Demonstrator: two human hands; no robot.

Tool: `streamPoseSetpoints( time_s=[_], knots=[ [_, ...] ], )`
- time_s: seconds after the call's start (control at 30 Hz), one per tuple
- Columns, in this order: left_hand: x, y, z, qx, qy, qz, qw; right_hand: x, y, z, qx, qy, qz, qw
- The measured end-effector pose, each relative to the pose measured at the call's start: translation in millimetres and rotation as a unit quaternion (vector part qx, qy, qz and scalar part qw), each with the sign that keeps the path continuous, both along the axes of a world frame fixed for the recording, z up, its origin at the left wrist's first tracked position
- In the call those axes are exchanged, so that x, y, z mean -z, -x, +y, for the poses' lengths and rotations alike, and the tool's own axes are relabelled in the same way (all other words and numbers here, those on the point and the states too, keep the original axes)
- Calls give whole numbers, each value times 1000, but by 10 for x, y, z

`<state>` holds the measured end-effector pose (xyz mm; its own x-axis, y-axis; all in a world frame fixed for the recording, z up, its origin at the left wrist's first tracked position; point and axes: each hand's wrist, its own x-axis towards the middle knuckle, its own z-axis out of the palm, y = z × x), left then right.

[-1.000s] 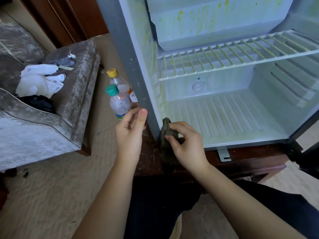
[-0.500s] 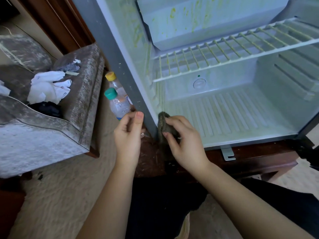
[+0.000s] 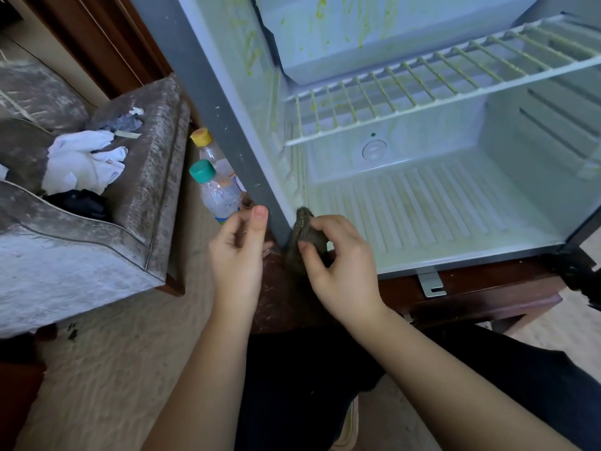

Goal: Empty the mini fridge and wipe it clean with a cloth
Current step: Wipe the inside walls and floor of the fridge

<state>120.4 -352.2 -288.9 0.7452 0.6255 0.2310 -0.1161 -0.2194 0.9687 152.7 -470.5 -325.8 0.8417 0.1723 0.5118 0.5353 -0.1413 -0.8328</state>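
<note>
mini fridge point(image 3: 422, 203) stands open. the right hand point(image 3: 341, 265) clamps its fingers point(image 3: 325, 222) on a dark cloth point(image 3: 304, 234) at the fridge's front left corner. the left hand point(image 3: 237, 255) hovers just beside, loosely curled, holding nothing.

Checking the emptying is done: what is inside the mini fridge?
Only a white wire shelf sits inside the green-stained white mini fridge; no food or bottles show. The right hand and its dark cloth cover the front-left floor corner.
</note>
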Motion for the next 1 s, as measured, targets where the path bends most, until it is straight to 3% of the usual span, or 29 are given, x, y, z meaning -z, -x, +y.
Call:
streamPoseSetpoints(
  time_s=[0.37, 0.53, 0.7, 0.87, 1.0],
  knots=[
    [-17, -2, -52, -20, -2, 16, 1000, 180, 48, -12, 18, 63, 63, 996],
    [-38, -24, -89, -20, -12, 15, 1000, 158, 110, 30, 31, 48, -3, 998],
    [-42, -41, -110, -24, -30, 18, 999, 36, 37, -4, 50, 150, -42, 987],
    [-16, -42, -88, -26, -63, 16, 998, -4, 38, 86, 76, 149, 2, 986],
    [-12, -54, -75, -30, -72, 18, 997, 12, -189, 58, 31, 123, 40, 991]
  ],
)
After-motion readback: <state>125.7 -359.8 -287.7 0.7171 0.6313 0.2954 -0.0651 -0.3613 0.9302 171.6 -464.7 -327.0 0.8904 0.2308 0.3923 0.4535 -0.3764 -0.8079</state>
